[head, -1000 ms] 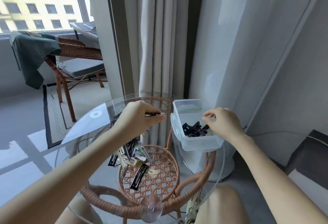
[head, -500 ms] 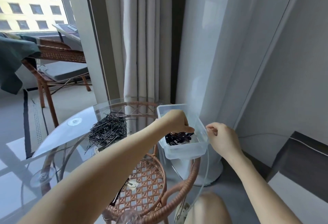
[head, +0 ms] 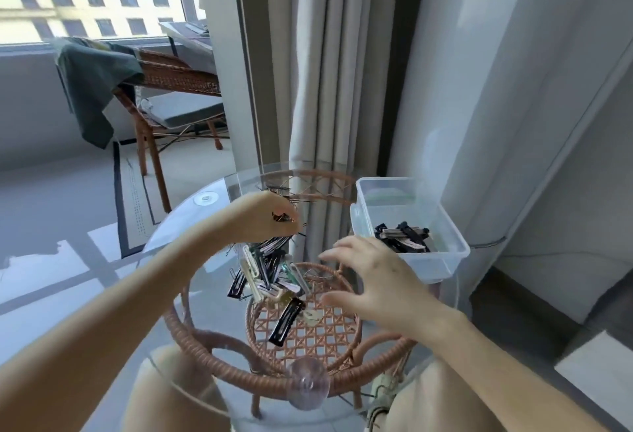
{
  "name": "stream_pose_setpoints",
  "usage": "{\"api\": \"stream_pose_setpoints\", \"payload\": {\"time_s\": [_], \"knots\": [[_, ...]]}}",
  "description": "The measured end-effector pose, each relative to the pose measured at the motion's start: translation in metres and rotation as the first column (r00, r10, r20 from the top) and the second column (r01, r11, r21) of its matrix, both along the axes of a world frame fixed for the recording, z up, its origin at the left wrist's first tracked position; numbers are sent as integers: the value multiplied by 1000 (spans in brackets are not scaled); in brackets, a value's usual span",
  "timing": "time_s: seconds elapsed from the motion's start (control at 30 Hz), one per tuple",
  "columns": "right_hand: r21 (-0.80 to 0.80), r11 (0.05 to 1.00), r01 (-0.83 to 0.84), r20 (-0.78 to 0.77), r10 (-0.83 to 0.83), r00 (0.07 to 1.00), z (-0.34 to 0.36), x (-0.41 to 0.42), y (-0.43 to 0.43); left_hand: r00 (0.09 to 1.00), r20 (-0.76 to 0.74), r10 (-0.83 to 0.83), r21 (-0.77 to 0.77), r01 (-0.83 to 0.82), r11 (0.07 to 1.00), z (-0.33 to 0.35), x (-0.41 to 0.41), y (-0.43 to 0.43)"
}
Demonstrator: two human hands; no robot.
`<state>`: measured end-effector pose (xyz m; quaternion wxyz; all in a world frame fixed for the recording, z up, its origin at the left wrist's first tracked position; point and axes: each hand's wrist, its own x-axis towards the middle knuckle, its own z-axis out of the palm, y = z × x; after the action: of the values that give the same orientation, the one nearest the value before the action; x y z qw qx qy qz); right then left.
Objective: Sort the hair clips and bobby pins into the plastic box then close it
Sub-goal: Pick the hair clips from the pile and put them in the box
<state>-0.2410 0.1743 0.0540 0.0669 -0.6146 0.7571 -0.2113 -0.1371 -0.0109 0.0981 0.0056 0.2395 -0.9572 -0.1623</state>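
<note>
A clear plastic box [head: 440, 265] without a lid stands at the right edge of the round glass table [head: 185, 229]. Several dark hair clips [head: 402, 238] lie inside it. A mixed pile of hair clips [head: 265, 276] lies in the table's middle, with a black snap clip [head: 287, 320] at its near end. Thin bobby pins [head: 279, 189] show behind my left hand [head: 263, 219]. That hand hovers over the pile's far end, fingers curled round a small dark clip. My right hand [head: 375, 281] hangs over the table just left of the box, fingers spread, holding nothing.
The glass top rests on a rattan frame [head: 212, 346] with a woven lower shelf [head: 308, 332]. Curtains [head: 329, 89] and a white wall stand close behind the box. A rattan chair [head: 171, 89] with green cloth stands far left. My knees are under the near edge.
My left hand has drawn back out of the box to the pile and now grips a dark clip. My right hand has left the box's rim, moved left and spread its fingers.
</note>
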Motion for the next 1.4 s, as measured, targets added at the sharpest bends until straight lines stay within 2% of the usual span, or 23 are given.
{"api": "stream_pose_setpoints", "payload": {"time_s": [0.1,0.2,0.27,0.33,0.47,0.63,0.7,0.87,1.0,1.17,1.3,1.4], "knots": [[252,968,18,-88,4,996,-29,21,-23,984,174,43,-24,-39,999,-34,52,-7],[335,941,43,-138,4,990,-49,31,-47,970,225,88,6,-92,996,-71,81,-4],[306,951,39,-117,-3,993,-54,34,-61,977,178,114,-17,-113,993,-86,84,-3],[255,967,28,-35,-20,999,-55,36,-72,984,101,145,-10,-145,989,-92,80,-4],[115,990,79,169,-98,981,-56,38,-79,974,-36,223,112,-218,970,-94,63,-12],[6,984,175,321,-168,932,-55,32,-72,934,-101,344,123,-331,936,-99,49,-12],[-25,980,198,334,-178,926,-54,29,-68,928,-105,356,111,-345,932,-97,45,-12],[-100,979,178,261,-147,954,-36,22,-57,931,-140,337,188,-309,932,-83,35,-14],[-150,972,182,262,-139,955,-9,9,-44,902,-199,384,251,-332,909,-77,29,-22],[-222,930,293,316,-216,924,30,-29,-17,944,-149,295,183,-267,946,-74,24,-24],[-90,897,432,186,-411,892,37,-84,-4,995,29,92,30,-93,995,-71,12,-18],[183,914,362,133,-388,912,26,-110,-3,994,89,64,-35,-61,998,-70,2,-12]]}}
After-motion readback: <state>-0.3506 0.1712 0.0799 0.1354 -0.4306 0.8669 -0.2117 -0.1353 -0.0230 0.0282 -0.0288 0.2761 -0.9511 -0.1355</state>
